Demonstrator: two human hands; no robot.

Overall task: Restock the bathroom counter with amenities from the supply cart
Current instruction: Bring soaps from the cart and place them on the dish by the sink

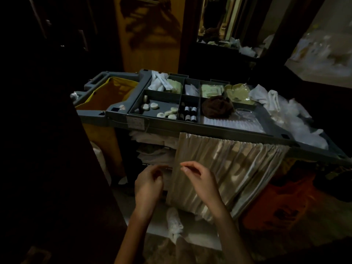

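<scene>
The amenities all sit in the supply cart (116, 120) top tray. Little round soaps (167, 113) are in the front-left compartment, mini bottles (190, 113) are in the slot just right of them, and sachets (211, 90) run along the back edge. The soaps look light and probably slick, so I'd pinch them by the rim. The bottles look stiff and tippy, so grab those round the body.

Left hand (148, 183) and right hand (200, 180) hang below the front edge by the curtain (238, 168). Each grip is loosely curled and I can't see anything in either one. There's open room straight above the tray, but a brown cloth (217, 107) crowds the bottles' right side.
</scene>
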